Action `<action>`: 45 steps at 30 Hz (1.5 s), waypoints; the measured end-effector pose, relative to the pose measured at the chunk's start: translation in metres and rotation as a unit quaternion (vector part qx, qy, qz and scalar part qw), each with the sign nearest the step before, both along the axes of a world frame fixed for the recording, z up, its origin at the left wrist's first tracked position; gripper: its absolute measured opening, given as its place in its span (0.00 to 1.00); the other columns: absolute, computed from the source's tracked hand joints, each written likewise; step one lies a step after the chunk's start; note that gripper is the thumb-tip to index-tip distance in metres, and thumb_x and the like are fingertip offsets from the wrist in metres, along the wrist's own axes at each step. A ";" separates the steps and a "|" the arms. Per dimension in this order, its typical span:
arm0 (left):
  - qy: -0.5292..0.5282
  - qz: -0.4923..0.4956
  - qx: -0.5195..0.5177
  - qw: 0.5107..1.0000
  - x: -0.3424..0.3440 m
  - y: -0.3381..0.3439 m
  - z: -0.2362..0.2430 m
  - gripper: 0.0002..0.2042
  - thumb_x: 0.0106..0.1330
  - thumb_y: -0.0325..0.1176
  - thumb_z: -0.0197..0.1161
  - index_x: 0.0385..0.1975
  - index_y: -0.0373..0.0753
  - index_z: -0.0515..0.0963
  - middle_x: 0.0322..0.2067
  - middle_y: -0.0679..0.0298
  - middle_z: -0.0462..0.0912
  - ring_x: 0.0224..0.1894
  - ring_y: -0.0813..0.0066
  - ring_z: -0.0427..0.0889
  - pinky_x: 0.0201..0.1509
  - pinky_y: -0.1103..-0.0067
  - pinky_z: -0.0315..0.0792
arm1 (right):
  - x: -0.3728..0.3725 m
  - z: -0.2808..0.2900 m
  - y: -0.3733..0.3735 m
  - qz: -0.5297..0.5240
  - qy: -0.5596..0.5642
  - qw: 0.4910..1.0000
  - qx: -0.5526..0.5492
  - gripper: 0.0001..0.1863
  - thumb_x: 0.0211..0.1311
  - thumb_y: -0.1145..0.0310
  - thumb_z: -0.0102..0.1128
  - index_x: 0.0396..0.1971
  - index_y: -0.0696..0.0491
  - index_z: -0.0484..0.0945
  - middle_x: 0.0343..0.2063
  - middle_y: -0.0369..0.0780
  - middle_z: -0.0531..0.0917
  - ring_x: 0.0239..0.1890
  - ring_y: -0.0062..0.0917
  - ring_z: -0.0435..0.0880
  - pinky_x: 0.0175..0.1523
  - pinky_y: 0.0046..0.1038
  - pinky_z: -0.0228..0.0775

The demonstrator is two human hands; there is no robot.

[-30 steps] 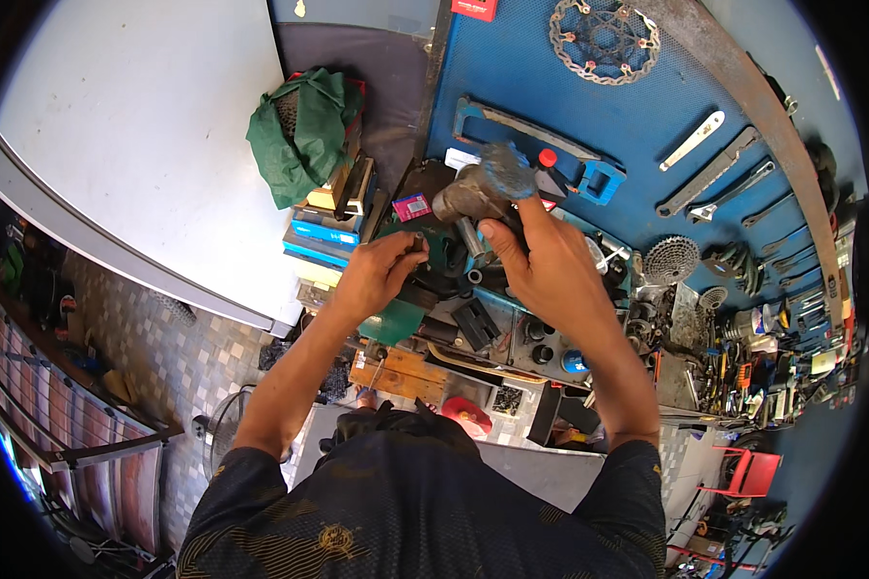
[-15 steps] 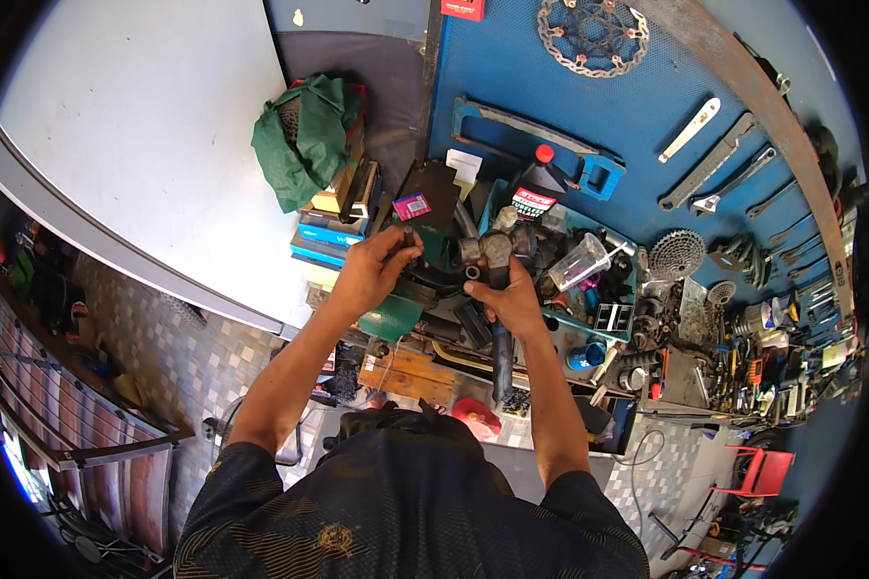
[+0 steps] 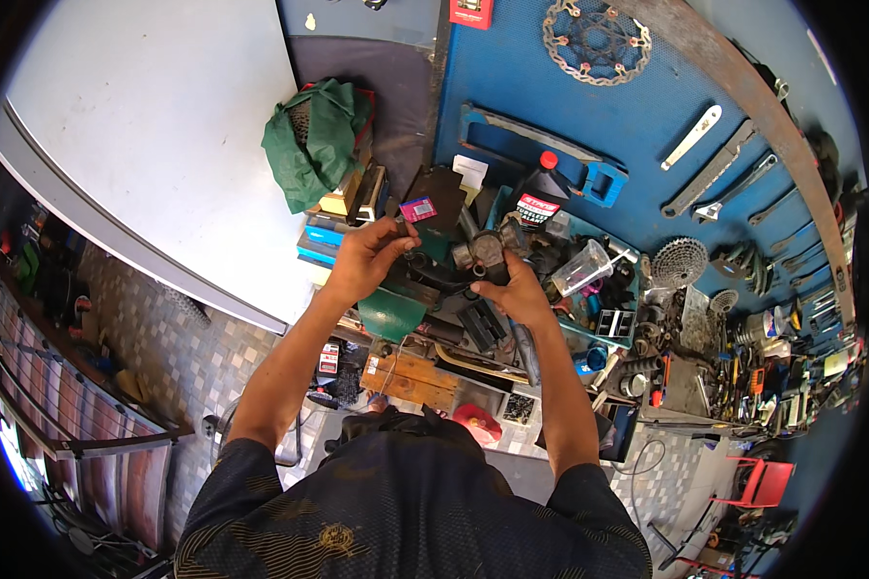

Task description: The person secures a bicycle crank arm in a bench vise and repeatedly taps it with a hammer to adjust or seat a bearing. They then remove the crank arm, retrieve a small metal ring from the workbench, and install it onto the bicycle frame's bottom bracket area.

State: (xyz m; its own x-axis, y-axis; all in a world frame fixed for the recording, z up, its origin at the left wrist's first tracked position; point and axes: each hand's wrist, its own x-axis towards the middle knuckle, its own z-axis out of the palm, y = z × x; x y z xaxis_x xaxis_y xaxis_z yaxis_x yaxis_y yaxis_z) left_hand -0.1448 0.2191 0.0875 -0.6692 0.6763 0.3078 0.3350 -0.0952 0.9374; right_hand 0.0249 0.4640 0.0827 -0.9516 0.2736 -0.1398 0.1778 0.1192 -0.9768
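Just right of the frame's centre, the right hand (image 3: 523,292) grasps a hammer (image 3: 488,250) close below its head. Its long axis slants from the head toward the lower right, where the dark handle shows beside the wrist; the head lies crosswise. Left of centre, the left hand (image 3: 365,261) pinches a small dark piece (image 3: 403,226) at its fingertips, too small to tell its direction. Below that hand is a green metal part (image 3: 391,317); above its fingertips, a pink packet (image 3: 418,209). Right of the hammer, a clear cup (image 3: 581,268) lies tilted. Higher, a blue-handled hacksaw (image 3: 604,183) hangs on a blue panel (image 3: 512,68); green cloth (image 3: 311,140) sits upper left.
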 end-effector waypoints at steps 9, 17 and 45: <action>0.063 -0.018 -0.056 0.996 0.009 0.010 0.020 0.08 0.71 0.24 0.70 0.46 0.30 0.85 0.38 0.62 0.90 0.42 0.83 0.86 0.47 0.81 0.81 | -0.005 0.009 -0.001 0.009 -0.015 1.000 0.012 0.24 0.62 0.75 0.76 0.54 0.53 0.75 0.33 0.32 0.83 0.18 0.12 0.71 0.21 0.21 0.62; 0.107 -0.027 -0.063 0.992 0.000 0.012 0.020 0.08 0.69 0.25 0.71 0.44 0.29 0.85 0.37 0.63 0.91 0.39 0.85 0.86 0.45 0.82 0.81 | -0.006 0.010 -0.001 0.010 -0.008 1.000 -0.004 0.23 0.62 0.75 0.76 0.54 0.53 0.75 0.31 0.32 0.82 0.18 0.12 0.71 0.21 0.21 0.62; 0.089 -0.008 -0.069 0.994 0.004 0.009 0.019 0.07 0.70 0.25 0.71 0.44 0.30 0.85 0.37 0.62 0.90 0.39 0.85 0.86 0.43 0.82 0.81 | -0.013 0.007 0.013 0.039 -0.031 0.997 0.054 0.23 0.63 0.76 0.75 0.56 0.56 0.76 0.27 0.31 0.81 0.19 0.12 0.71 0.23 0.22 0.63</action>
